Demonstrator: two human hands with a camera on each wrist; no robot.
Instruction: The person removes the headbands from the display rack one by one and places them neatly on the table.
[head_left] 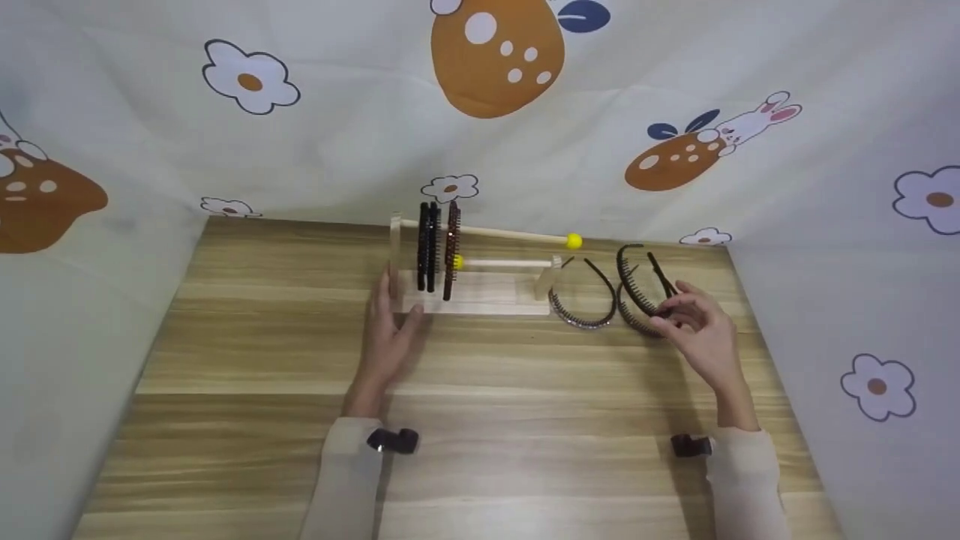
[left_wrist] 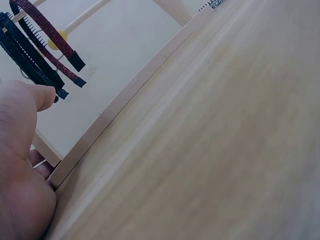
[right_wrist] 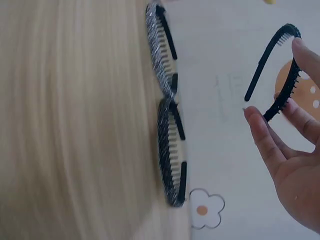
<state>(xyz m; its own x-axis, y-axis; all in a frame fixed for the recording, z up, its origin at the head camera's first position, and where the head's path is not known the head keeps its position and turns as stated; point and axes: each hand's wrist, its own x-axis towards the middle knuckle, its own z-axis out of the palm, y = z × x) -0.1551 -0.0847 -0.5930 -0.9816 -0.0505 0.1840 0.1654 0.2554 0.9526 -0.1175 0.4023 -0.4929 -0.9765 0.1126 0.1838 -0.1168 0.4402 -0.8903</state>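
My left hand [head_left: 390,337] holds the left end of a wooden headband rack [head_left: 502,304], thumb at the front and fingers wrapped round the outer side. Black headbands [head_left: 424,251] and a dark red headband [head_left: 452,240] hang on the rack's rear rod, close together; in the left wrist view the red headband [left_wrist: 50,30] shows sparkle. To the right of the rack, my right hand [head_left: 705,334] pinches a black toothed headband [right_wrist: 287,92] between thumb and fingers, raised above the table. Beneath it lies a dark glittery headband [right_wrist: 165,155], beside a silvery headband [right_wrist: 159,55].
The rack's rods end in yellow balls, the rear ball [head_left: 574,241] pointing right and the front ball [head_left: 458,262] pointing left. A printed cloth [head_left: 360,135] stands behind and along both sides of the wood-grain table [head_left: 510,420].
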